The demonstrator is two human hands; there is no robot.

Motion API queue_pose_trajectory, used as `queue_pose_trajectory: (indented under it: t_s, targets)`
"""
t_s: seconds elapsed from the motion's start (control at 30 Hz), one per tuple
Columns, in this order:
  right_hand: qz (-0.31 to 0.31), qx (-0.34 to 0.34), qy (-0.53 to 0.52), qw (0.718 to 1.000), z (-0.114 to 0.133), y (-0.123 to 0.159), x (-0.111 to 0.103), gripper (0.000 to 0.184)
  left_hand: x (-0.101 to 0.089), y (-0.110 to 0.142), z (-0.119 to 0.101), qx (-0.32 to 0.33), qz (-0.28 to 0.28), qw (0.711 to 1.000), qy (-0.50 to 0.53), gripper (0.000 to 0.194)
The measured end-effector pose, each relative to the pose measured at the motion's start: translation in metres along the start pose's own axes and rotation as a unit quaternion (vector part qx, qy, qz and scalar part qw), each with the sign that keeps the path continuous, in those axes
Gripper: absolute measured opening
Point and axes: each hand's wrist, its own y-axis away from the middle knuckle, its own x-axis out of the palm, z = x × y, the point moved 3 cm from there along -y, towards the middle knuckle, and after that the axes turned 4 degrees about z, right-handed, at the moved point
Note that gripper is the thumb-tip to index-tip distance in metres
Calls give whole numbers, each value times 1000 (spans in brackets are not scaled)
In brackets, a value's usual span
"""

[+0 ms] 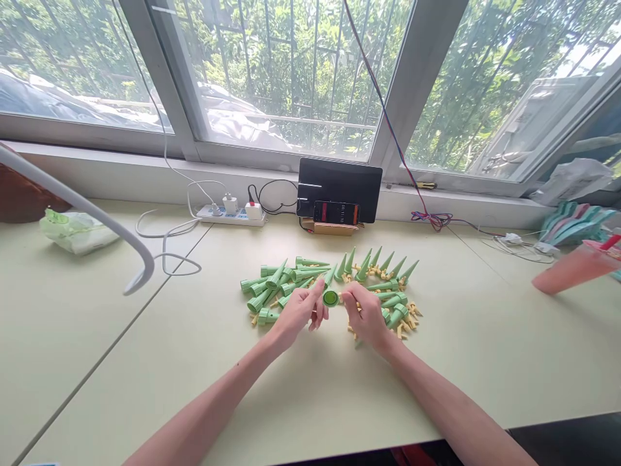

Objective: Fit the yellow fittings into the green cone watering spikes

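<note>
Above the table, between my hands, is a green plastic watering spike (330,298), its round open end facing me. My left hand (301,307) grips it from the left, thumb up along its side. Closed in a pinch, my right hand (367,314) is at the spike's right side, with a bit of a small yellow part (341,297) showing at its fingertips; the rest is hidden. Several green spikes (262,298) lie in a pile beyond my left hand. Behind my right hand, more spikes (387,261) stand point up, with small yellow parts (412,310) scattered about them.
A phone (336,212) leans on a dark tablet (339,181) at the back. Left of them lies a power strip (233,217) with white cables. A white curved stand (107,226) reaches in from the left. A pink cup (577,265) tilts at the right.
</note>
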Motion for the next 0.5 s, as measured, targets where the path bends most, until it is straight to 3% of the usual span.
queue_pose_trajectory:
  t_s: [0.13,0.5]
  targets:
    - [16,7,-1,1000,-3,1,2,32,2,1,0,-18,16,1000,-11,58]
    - [25,22,-5,999,-9,1,1,33,2,5,-5,54,-1,988,-142,41]
